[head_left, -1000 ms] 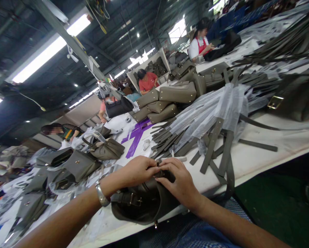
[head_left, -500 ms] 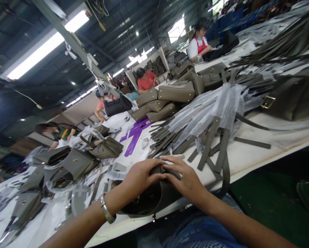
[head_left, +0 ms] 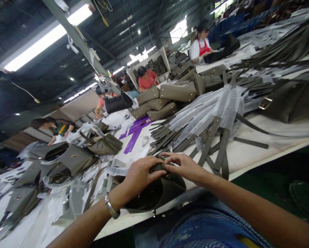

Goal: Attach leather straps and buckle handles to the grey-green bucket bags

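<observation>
An olive-grey bag lies at the table's front edge, its dark opening turned towards me. Fingers and thumb of my left hand are closed on the bag's upper part, and a metal bracelet circles that wrist. Close against it, my right hand pinches the same part of the bag with thumb and forefinger. A small gold fitting shows just below the right fingertips. What lies between the fingertips is partly hidden.
Straps in clear wrapping spread beyond my right hand. Stacked bags and purple strips lie farther back. More bags crowd the left. Several people work across the table. A buckled bag stands at right.
My right hand has drawn its fingers together into a pinch and moved slightly right, uncovering the gold fitting. My left hand stays on the bag. The view has shifted slightly.
</observation>
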Demonstrator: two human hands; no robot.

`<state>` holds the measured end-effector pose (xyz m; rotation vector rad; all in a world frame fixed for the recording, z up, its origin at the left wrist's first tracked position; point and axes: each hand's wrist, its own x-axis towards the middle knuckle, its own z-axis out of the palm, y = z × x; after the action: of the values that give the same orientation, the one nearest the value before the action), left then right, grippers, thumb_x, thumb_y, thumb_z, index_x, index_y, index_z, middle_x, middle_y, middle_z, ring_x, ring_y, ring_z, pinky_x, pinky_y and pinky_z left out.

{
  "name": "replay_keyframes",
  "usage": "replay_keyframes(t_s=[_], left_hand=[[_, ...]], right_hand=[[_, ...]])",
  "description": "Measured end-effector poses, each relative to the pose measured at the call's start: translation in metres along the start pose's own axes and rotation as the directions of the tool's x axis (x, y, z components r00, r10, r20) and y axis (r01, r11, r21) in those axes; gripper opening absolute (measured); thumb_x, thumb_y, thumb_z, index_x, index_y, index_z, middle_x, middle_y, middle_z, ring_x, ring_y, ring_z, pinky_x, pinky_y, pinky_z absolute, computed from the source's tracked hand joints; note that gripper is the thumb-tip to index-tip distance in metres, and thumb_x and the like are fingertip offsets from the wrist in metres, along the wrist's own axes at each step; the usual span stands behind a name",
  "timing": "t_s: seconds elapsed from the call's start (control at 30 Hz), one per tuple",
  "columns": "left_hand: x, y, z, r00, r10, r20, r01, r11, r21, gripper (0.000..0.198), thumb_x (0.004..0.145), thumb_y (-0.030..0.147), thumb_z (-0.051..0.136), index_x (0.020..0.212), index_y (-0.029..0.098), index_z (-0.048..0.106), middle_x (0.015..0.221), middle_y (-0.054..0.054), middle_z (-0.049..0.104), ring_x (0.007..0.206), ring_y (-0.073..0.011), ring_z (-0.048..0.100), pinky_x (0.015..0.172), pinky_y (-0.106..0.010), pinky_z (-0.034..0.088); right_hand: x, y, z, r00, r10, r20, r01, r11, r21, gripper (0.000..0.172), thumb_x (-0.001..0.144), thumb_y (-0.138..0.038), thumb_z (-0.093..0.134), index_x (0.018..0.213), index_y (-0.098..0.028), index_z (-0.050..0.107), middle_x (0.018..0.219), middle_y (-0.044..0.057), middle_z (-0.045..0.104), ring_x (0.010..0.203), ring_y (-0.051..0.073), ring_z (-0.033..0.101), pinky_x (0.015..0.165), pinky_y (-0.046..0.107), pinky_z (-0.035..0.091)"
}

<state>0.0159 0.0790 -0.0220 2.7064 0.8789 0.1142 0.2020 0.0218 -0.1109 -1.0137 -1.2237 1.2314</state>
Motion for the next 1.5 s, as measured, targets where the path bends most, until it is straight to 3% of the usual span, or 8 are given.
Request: replay_keyframes(t_s=[0.2, 0.33, 0.5, 0.7, 0.9, 1.17, 1.33, 1.5], left_hand=[[0.002, 0.007, -0.001, 0.996, 0.041, -0.074, -0.036, 0.997, 0.065, 0.024, 0.081, 0.036, 0.074, 0.102, 0.024, 0.071, 0.095, -0.002, 0.073, 0.088, -0.0209, 0.065, 0.079, -0.032, 0.046], [0.000, 0.009, 0.001, 0.990, 0.077, -0.119, -0.071, 0.996, 0.053, 0.022, 0.080, 0.034, 0.074, 0.099, 0.023, 0.072, 0.090, -0.001, 0.072, 0.086, -0.0198, 0.064, 0.080, -0.032, 0.045], [-0.005, -0.001, 0.003, 0.993, 0.013, -0.118, -0.009, 0.999, 0.037, 0.024, 0.080, 0.036, 0.074, 0.099, 0.022, 0.073, 0.092, -0.004, 0.072, 0.087, -0.0211, 0.064, 0.080, -0.033, 0.046], [-0.006, -0.009, 0.004, 0.994, -0.017, -0.109, 0.018, 1.000, 0.004, 0.026, 0.082, 0.040, 0.071, 0.102, 0.023, 0.073, 0.094, -0.005, 0.072, 0.089, -0.0220, 0.065, 0.081, -0.033, 0.047], [-0.007, -0.007, 0.004, 0.994, -0.037, -0.102, 0.035, 0.999, -0.022, 0.026, 0.082, 0.039, 0.071, 0.102, 0.023, 0.073, 0.094, -0.005, 0.072, 0.089, -0.0218, 0.064, 0.081, -0.033, 0.048], [-0.010, -0.006, 0.004, 0.995, -0.058, -0.082, 0.055, 0.998, -0.039, 0.025, 0.084, 0.038, 0.069, 0.104, 0.023, 0.070, 0.096, -0.004, 0.071, 0.090, -0.0212, 0.065, 0.081, -0.032, 0.048], [-0.012, 0.002, 0.006, 0.987, -0.129, -0.100, 0.122, 0.990, -0.076, 0.026, 0.087, 0.039, 0.064, 0.108, 0.024, 0.065, 0.104, -0.005, 0.071, 0.096, -0.0231, 0.066, 0.086, -0.034, 0.048], [-0.006, 0.009, 0.001, 0.950, -0.309, -0.046, 0.299, 0.941, -0.162, 0.029, 0.088, 0.045, 0.060, 0.104, 0.021, 0.061, 0.093, -0.003, 0.074, 0.086, -0.0224, 0.068, 0.077, -0.031, 0.049]], right_hand=[[0.010, -0.021, -0.013, 0.969, 0.194, 0.153, -0.197, 0.980, 0.001, 0.018, 0.071, -0.036, 0.076, 0.069, -0.019, 0.073, 0.140, 0.009, 0.058, 0.128, 0.030, 0.053, 0.110, 0.042, 0.035], [0.009, -0.023, -0.020, 0.958, 0.210, 0.197, -0.204, 0.978, -0.049, 0.014, 0.069, -0.032, 0.073, 0.069, -0.018, 0.074, 0.142, 0.010, 0.056, 0.124, 0.032, 0.056, 0.108, 0.041, 0.037], [-0.001, 0.003, -0.037, 0.986, 0.146, 0.077, -0.120, 0.955, -0.272, 0.009, 0.068, -0.027, 0.068, 0.069, -0.021, 0.073, 0.137, 0.007, 0.061, 0.123, 0.030, 0.057, 0.107, 0.039, 0.037], [-0.018, 0.036, -0.064, 0.987, 0.122, -0.105, -0.160, 0.804, -0.573, 0.012, 0.068, -0.020, 0.061, 0.070, -0.023, 0.072, 0.130, 0.003, 0.066, 0.110, 0.028, 0.064, 0.096, 0.036, 0.045], [-0.025, 0.046, -0.073, 0.987, 0.124, -0.100, -0.158, 0.676, -0.720, 0.011, 0.071, -0.019, 0.059, 0.073, -0.021, 0.069, 0.126, 0.008, 0.067, 0.105, 0.026, 0.066, 0.088, 0.033, 0.049], [-0.027, 0.047, -0.064, 0.991, 0.071, -0.114, -0.134, 0.582, -0.802, 0.016, 0.074, -0.017, 0.060, 0.088, -0.020, 0.067, 0.130, 0.013, 0.063, 0.118, 0.033, 0.059, 0.099, 0.046, 0.044], [-0.024, 0.022, -0.028, 0.959, -0.280, -0.033, 0.190, 0.729, -0.658, 0.035, 0.091, -0.030, 0.057, 0.125, -0.022, 0.058, 0.135, 0.010, 0.060, 0.127, 0.025, 0.052, 0.108, 0.043, 0.038], [-0.014, 0.007, 0.001, 0.969, -0.241, -0.060, 0.191, 0.877, -0.441, 0.015, 0.087, -0.035, 0.066, 0.095, -0.022, 0.066, 0.093, 0.003, 0.070, 0.089, 0.020, 0.063, 0.080, 0.032, 0.047]])
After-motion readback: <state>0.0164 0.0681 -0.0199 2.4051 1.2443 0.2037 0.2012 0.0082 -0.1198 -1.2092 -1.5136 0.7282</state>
